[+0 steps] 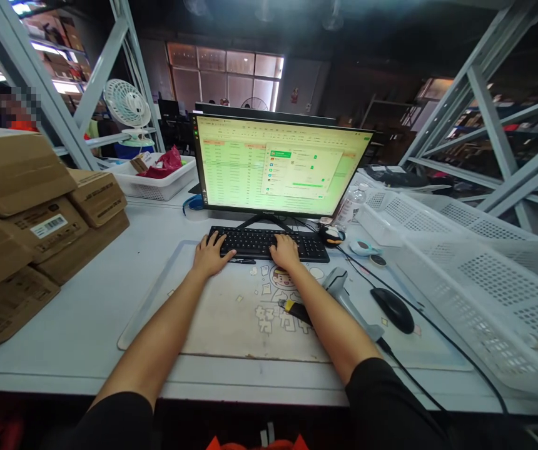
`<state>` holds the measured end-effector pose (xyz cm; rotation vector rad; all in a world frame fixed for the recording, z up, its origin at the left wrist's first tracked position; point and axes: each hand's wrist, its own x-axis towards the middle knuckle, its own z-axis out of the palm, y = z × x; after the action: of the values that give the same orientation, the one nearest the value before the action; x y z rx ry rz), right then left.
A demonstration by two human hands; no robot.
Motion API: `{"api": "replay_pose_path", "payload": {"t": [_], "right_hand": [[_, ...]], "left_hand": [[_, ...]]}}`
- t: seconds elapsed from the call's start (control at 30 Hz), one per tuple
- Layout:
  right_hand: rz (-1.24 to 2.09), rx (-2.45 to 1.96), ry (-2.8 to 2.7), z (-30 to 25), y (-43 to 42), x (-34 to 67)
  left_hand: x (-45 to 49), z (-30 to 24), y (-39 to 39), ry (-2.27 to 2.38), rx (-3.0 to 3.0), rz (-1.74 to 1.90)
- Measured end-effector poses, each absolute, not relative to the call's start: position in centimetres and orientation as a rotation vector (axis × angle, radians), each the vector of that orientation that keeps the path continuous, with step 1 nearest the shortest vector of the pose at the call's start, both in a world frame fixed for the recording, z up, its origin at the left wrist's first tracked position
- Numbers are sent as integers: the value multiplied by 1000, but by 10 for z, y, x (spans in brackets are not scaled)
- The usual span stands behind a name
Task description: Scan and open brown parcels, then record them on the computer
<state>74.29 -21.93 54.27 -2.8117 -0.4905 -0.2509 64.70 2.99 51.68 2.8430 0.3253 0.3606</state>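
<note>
Both bare hands rest open on a black keyboard (266, 242), fingers lightly curved over the keys and gripping nothing: the left hand (211, 255) at the keyboard's left end, the right hand (284, 251) near its middle. The keyboard lies at the lower center of the frame, on a white table (62, 362), between a lit monitor (278, 164) behind it and a worn desk mat (231, 319) in front. A pen (243, 260) lies just below the keyboard, beside the left hand. Right of the right forearm lies a gray barcode scanner (348, 300), and a yellow-handled tool (292, 310) sits partly hidden beside that forearm. A black mouse (392, 310) lies further right on its cable. White perforated plastic baskets (494, 294) fill the right side of the table. Stacked cardboard boxes (15, 169) stand at the left edge of the frame. Beyond them, a white tray (154, 184) holding a red bag (166, 164) sits left of the monitor, with a small white fan (127, 103) above it.
</note>
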Motion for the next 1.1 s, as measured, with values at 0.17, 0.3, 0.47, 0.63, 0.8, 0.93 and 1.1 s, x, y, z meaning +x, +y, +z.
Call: {"api": "replay_pose_path", "payload": {"t": [0.17, 0.3, 0.47, 0.63, 0.8, 0.93, 1.1], "right_hand": [[-245, -2815, -489, 544, -219, 742], [-252, -2805, -503, 545, -218, 741], [-263, -2788, -533, 543, -213, 740], [-254, -2757, -611, 544, -208, 740], [-227, -2726, -681, 541, -202, 740], [-212, -2704, -738, 536, -195, 743], [-196, -2708, -761, 532, -185, 745]], "left_hand": [[647, 519, 29, 335, 2842, 349], [647, 520, 28, 344, 2845, 329], [646, 521, 28, 350, 2839, 353], [640, 522, 31, 353, 2823, 418], [635, 526, 33, 361, 2802, 462], [636, 526, 33, 359, 2785, 461], [639, 523, 35, 346, 2775, 451]]}}
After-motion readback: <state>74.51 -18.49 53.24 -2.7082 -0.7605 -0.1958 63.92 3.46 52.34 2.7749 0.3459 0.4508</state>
